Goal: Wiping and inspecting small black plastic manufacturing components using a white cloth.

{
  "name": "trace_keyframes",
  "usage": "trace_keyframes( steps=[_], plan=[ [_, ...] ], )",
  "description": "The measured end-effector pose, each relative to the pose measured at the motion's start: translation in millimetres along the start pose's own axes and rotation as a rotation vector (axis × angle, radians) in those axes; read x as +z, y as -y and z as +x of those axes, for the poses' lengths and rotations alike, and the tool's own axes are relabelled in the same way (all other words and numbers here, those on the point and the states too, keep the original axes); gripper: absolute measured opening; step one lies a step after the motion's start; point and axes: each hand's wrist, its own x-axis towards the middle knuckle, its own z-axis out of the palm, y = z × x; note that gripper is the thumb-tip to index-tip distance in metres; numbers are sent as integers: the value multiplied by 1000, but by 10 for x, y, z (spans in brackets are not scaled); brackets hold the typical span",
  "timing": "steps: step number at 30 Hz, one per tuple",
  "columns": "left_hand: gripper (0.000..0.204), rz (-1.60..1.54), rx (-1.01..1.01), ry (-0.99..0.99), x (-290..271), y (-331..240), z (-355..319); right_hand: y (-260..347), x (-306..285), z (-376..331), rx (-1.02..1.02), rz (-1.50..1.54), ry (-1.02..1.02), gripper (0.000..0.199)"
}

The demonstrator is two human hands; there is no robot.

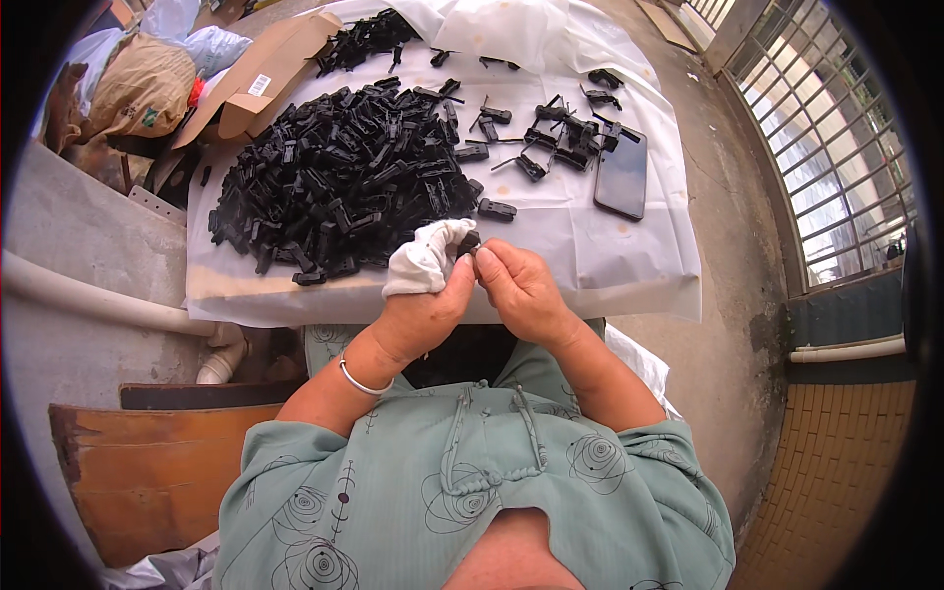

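Note:
Just past the table's near edge, my two hands meet around a small black plastic part (468,242). A white cloth (423,262), perhaps a glove, covers the fingers of my left hand (435,307), which closes on the part from the left. The thumb and fingertips of my right hand (524,289) pinch at its near end, where the exact grip is too small to make out. Beyond and to the left lies a large heap of similar black plastic parts (344,172). One loose black part (497,209) rests just beyond my right hand.
White sheeting (629,265) covers the table. A second cluster of black parts with thin prongs (565,138) lies at the right, beside a dark phone (621,182). An opened cardboard box (261,84) stands far left, near more black parts. A barred window (826,128) is on the right.

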Motion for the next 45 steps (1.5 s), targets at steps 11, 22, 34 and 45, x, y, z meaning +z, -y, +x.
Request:
trace_keyframes(
  steps=[11, 22, 34, 45],
  plan=[
    [28, 525, 380, -2, -13, -50, 0, -79, 41, 11, -26, -139, -58, 24],
    [26, -425, -166, 125, -180, -59, 107, -127, -171, -20, -246, -346, -16, 14],
    [24, -139, -232, 347, -135, -257, 70, 17, -185, 11, -247, -170, -55, 12],
    [21, 305, 49, 236, -14, -251, 107, 42, -169, 54, -56, -286, 82, 19]
  ],
)
